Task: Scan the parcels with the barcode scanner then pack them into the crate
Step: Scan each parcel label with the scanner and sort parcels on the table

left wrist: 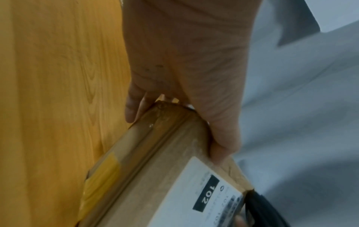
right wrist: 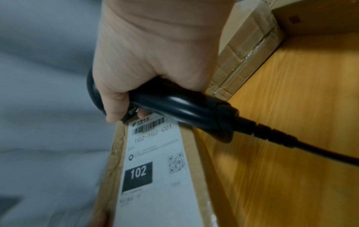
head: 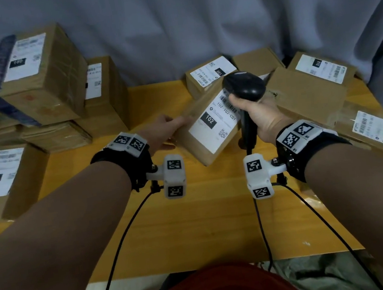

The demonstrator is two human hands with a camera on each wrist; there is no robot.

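Overhead, I see the left hand (head: 164, 133) gripping the parcel (head: 210, 127) tilted above the table (head: 196, 229), the right hand (head: 258, 116) wrapped round the barcode scanner (head: 245, 86). Only my right wrist view resolves the label (right wrist: 153, 169): 102-102-C01.

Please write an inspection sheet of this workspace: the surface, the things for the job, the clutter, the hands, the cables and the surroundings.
Surface: yellow wooden table, bare in the middle.
Job's things: parcel labelled 102 held tilted above the table; black scanner over its barcode; no crate seen.
Clutter: stacked parcels on the left, loose parcels at the back and right.
Hands: left hand grips the parcel's edge; right hand grips the scanner's handle.
Cables: scanner cable leaves the handle; black cables hang from the wrist cameras toward the person.
Surroundings: grey cloth behind the table.
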